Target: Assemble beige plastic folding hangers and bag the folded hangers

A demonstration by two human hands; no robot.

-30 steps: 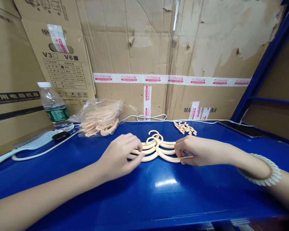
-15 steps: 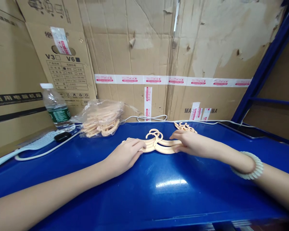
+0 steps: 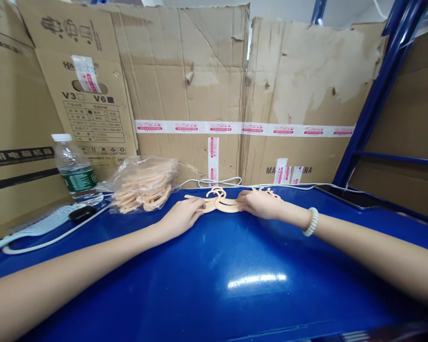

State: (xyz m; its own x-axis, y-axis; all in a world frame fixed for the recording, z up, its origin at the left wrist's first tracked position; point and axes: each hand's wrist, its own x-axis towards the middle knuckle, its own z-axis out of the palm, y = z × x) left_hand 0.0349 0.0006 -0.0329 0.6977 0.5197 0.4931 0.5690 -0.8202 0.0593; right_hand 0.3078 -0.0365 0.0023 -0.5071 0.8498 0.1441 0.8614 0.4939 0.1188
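**Cream hangers (image 3: pixel 228 208) and both hands shifted toward the rear of the blue table (image 3: pixel 199 275)**

Compared with the frame half a second earlier, the hangers and the hands lie farther back, nearer the cardboard panels (image 3: pixel 189 95), and the hangers' curves overlap more closely. At far left, a pale blue flat object (image 3: pixel 50 223) and a small black object (image 3: pixel 82 213) rest on the table, just in front of a capped water bottle (image 3: pixel 76 175) with a green label. To the right of the bottle, a clear plastic bag (image 3: pixel 142 183) encloses a pile of similar cream pieces. Next comes the left hand (image 3: pixel 181 214), its fingers bent over the left arms of the hangers and its thumb at their near edge; one hanger tip projects behind the knuckles. At centre, the hangers lie between the two hands, their hooks overlapping and directed away from the person, near a looped white cable (image 3: pixel 221 182) along the panels. The right hand (image 3: pixel 260 204) grips the right arms, fingers curled; how far the hangers extend beneath it cannot be told. Behind this hand and partly hidden by it are small curved cream pieces (image 3: pixel 271 192). A pale coiled bracelet (image 3: pixel 311 222) encircles the right wrist. At far right, a dark flat device (image 3: pixel 347 197) lies near the blue metal frame (image 3: pixel 371 109).
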